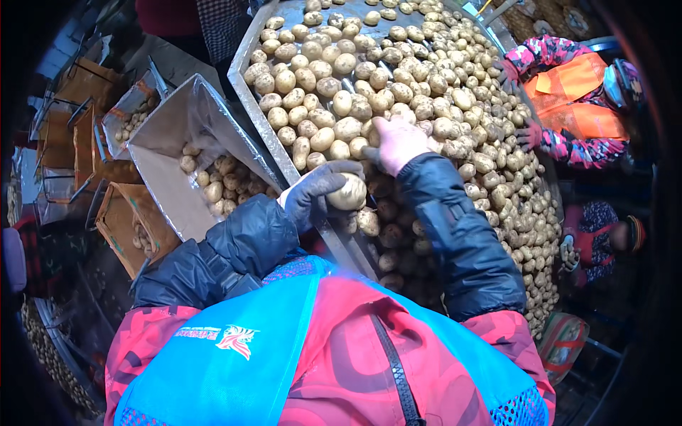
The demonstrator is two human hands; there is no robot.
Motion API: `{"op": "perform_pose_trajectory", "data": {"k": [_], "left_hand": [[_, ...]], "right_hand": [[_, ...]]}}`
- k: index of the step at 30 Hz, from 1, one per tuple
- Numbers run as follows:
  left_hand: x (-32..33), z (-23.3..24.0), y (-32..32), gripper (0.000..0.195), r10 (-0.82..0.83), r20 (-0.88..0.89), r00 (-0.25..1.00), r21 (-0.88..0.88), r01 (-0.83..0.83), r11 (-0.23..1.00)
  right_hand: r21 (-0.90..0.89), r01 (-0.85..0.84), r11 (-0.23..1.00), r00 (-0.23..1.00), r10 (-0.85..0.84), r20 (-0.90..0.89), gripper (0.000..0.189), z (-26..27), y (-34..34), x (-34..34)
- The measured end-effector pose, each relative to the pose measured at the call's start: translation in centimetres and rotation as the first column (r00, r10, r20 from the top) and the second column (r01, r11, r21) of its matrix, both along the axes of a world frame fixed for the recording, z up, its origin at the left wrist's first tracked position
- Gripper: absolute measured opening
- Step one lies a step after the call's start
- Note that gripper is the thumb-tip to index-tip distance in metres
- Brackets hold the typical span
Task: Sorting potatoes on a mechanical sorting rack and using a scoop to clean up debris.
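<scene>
Near the metal rim [311,194] of the sorting table, my left hand [314,197] in a grey work glove grips a large pale potato [348,193]. More potatoes [367,221] lie just below that one, in shadow. My right hand [402,142], its glove pale pink with grey at a fingertip, reaches down onto the heap of potatoes [437,128]. Its fingertips are partly hidden among them, so whether it grasps one is unclear. Many of the potatoes in the heap carry dark soil.
Left of the table stands a plastic-lined box [176,160] partly filled with potatoes [226,183]. Beyond it are a brown sack [125,226] and a smaller lined container [130,114] with potatoes. Across the table, a person in an orange vest [573,96] has both gloved hands at the heap.
</scene>
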State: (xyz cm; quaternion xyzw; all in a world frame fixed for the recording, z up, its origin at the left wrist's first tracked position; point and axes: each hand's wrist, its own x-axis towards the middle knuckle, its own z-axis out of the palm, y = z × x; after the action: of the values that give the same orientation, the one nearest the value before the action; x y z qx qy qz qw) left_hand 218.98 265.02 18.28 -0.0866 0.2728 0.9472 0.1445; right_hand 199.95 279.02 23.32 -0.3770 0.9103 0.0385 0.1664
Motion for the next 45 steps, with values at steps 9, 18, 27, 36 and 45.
{"op": "perform_pose_trajectory", "data": {"k": [9, 18, 27, 36, 45], "left_hand": [[-1.4, -1.8, 0.0, 0.065, -0.071, 0.17, 0.983, 0.142, 0.047, 0.989], [-1.6, -2.4, 1.2, 0.057, -0.203, 0.092, 0.975, 0.379, 0.155, 0.912], [-0.4, -2.4, 0.1, 0.068, -0.098, 0.175, 0.98, 0.4, 0.02, 0.916], [0.3, -0.4, 0.1, 0.05, 0.074, 0.124, 0.989, 0.18, -0.096, 0.979], [3.0, 1.3, -1.9, 0.043, 0.243, 0.166, 0.956, 0.031, -0.251, 0.967]], "right_hand": [[-0.499, 0.784, 0.369, 0.519, 0.053, 0.853, 0.06, 0.3, 5.1, 0.1], [-0.558, 0.292, 0.777, 0.895, -0.017, 0.445, 0.047, 2.3, 3.8, 7.2], [-0.31, -0.403, 0.861, 0.911, 0.409, -0.05, 0.036, -2.1, -1.9, -1.4], [-0.141, -0.149, 0.979, 0.989, 0.15, -0.008, 0.024, -4.1, -5.8, -1.1], [-0.038, -0.076, 0.996, 0.997, 0.077, 0.016, 0.041, -4.0, -5.6, 0.5]]}}
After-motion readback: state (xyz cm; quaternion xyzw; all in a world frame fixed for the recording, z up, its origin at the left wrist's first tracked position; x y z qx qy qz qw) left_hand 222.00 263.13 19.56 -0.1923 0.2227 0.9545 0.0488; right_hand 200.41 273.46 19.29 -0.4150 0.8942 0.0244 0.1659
